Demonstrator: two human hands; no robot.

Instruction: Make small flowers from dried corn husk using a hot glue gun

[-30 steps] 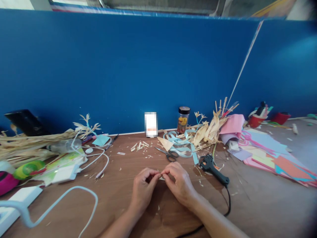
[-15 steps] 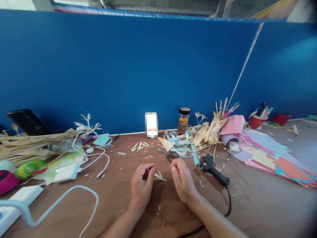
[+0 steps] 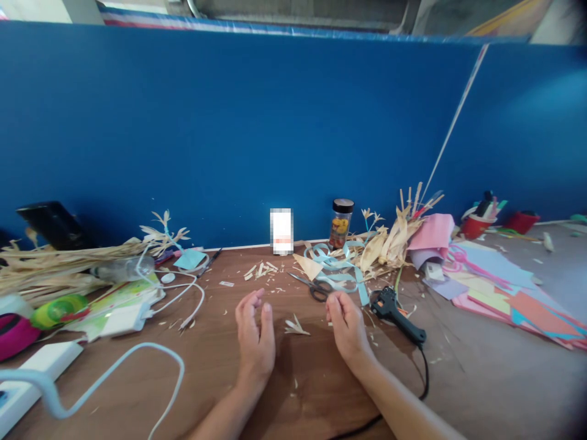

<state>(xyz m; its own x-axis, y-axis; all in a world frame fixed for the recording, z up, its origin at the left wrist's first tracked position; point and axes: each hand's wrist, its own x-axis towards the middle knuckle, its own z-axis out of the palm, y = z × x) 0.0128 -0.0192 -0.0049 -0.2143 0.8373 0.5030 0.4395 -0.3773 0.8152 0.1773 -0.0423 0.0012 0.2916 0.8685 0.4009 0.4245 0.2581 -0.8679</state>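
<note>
Lying on the surface (image 3: 211,379) between a loose, empty left hand (image 3: 255,333) and a curled right hand (image 3: 347,325) (contents, if any, hidden), the pale husk cluster (image 3: 298,329) probably needs light pinching.

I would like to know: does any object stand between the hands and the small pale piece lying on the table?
Nothing visible blocks either side. The small pale piece lies on the table between the left hand and the right hand. The scissors lie farther back, outside both gaps.
</note>
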